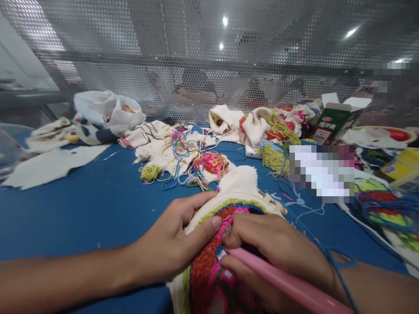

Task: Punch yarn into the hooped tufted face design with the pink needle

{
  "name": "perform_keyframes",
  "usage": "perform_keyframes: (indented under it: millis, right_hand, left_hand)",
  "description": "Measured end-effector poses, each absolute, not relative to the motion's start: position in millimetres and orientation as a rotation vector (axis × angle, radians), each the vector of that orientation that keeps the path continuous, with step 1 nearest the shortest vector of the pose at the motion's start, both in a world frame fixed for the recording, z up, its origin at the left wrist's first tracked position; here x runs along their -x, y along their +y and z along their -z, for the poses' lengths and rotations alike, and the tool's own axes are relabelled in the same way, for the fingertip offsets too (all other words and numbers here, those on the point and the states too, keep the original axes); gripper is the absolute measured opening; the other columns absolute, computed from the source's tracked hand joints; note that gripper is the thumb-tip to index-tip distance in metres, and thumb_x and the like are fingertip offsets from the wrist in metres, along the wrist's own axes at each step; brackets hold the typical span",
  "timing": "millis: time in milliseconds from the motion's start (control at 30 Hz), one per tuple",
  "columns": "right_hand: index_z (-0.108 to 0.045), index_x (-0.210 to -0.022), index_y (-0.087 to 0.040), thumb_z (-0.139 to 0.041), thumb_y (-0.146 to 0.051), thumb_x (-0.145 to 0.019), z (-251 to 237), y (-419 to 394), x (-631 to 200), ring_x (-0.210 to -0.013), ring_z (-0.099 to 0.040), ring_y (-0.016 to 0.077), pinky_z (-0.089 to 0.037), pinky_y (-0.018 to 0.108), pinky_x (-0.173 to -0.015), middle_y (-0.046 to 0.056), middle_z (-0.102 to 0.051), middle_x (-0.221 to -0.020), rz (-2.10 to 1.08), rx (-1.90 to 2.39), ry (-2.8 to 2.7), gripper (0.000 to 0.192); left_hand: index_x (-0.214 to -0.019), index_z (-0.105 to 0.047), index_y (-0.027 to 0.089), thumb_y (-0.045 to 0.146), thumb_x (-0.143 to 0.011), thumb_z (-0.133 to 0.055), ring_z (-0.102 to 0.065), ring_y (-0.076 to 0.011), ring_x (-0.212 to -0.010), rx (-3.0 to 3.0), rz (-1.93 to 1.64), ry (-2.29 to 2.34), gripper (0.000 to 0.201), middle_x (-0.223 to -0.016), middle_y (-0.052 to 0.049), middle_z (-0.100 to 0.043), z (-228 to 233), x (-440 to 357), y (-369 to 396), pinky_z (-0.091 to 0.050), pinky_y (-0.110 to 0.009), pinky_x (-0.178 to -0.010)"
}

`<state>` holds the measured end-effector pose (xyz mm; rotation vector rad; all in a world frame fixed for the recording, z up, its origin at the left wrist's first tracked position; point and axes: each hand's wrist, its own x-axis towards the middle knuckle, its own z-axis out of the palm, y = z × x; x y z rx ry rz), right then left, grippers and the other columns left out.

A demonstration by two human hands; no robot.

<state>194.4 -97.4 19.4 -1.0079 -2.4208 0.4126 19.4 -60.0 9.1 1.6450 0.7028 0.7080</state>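
My left hand grips the left rim of a round embroidery hoop, its thumb pressed on the stitched face. White cloth sticks out past the hoop's far edge. Looped stitches in rust red, pink, lime and blue cover the stretched fabric. Closed round a pink punch needle, my right hand rests over the work; the tool's tip is hidden by the fingers at the fabric. A blue yarn strand passes across my right wrist.
The blue table carries tangled yarn and cloth scraps beyond the hoop. Further back are a white plastic bag and an opened green box. Embroidered pieces lie at right. A perforated metal panel borders the table's far side.
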Motion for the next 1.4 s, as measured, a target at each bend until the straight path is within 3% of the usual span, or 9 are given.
perform_keyframes:
  millis: [200, 467, 633, 833, 1033, 1400]
  right_hand:
    - [-0.045, -0.062, -0.018, -0.052, -0.012, -0.070, -31.9, -104.5, -190.0, -0.046, -0.038, 0.0058, -0.029, 0.018, -0.046, -0.006, -0.048, -0.054, -0.492, 1.151, -2.300, 0.012]
    - [-0.039, -0.056, -0.019, -0.049, -0.022, -0.072, -32.2, -102.1, -202.3, -0.045, -0.037, 0.0070, -0.028, 0.019, -0.044, -0.006, -0.044, -0.050, -0.754, 1.045, -2.133, 0.019]
    - [-0.037, -0.056, -0.018, -0.047, -0.019, -0.075, -36.5, -106.8, -201.5, -0.047, -0.037, 0.0070, -0.027, 0.019, -0.044, -0.006, -0.043, -0.053, -0.831, 1.078, -2.004, 0.021]
    - [-0.036, -0.055, -0.018, -0.046, -0.018, -0.074, -33.8, -109.1, -201.6, -0.046, -0.035, 0.0069, -0.026, 0.019, -0.043, -0.006, -0.039, -0.051, -0.818, 1.080, -1.972, 0.021]
    - [-0.039, -0.056, -0.018, -0.046, -0.013, -0.072, -28.4, -104.7, -199.0, -0.046, -0.038, 0.0065, -0.029, 0.018, -0.046, -0.006, -0.044, -0.051, -0.640, 1.080, -2.166, 0.018]
    - [-0.046, -0.061, -0.018, -0.057, -0.017, -0.071, -39.4, -105.1, -194.9, -0.046, -0.039, 0.0074, -0.030, 0.018, -0.045, -0.005, -0.050, -0.055, -0.655, 1.283, -2.308, 0.015]
  left_hand:
    - [-0.113, -0.056, 0.018, 0.026, -0.084, -0.051, -0.059, -0.0149, -0.090, -1.617, -0.687, 0.667, 0.031, -0.106, 0.000, -0.065, -10.1, -18.8, -61.0, -0.044, -0.019, -0.078]
    - [-0.115, -0.055, 0.016, 0.029, -0.085, -0.048, -0.058, -0.0165, -0.090, -1.591, -0.650, 0.692, 0.033, -0.102, -0.003, -0.066, -13.3, -20.0, -61.0, -0.045, -0.020, -0.074]
    - [-0.115, -0.055, 0.017, 0.029, -0.085, -0.049, -0.059, -0.0161, -0.088, -1.591, -0.645, 0.693, 0.033, -0.101, -0.002, -0.066, -10.9, -18.7, -61.3, -0.046, -0.020, -0.072]
    - [-0.116, -0.054, 0.018, 0.029, -0.085, -0.049, -0.060, -0.0147, -0.088, -1.547, -0.658, 0.662, 0.033, -0.100, -0.001, -0.067, -9.0, -19.4, -60.3, -0.046, -0.018, -0.071]
    - [-0.113, -0.056, 0.017, 0.029, -0.085, -0.048, -0.059, -0.0152, -0.092, -1.679, -0.699, 0.692, 0.031, -0.104, -0.001, -0.066, -8.7, -19.0, -59.7, -0.045, -0.018, -0.077]
    - [-0.110, -0.058, 0.016, 0.023, -0.082, -0.053, -0.059, -0.0146, -0.089, -1.747, -0.734, 0.738, 0.030, -0.101, 0.001, -0.066, -10.9, -20.0, -62.4, -0.044, -0.016, -0.077]
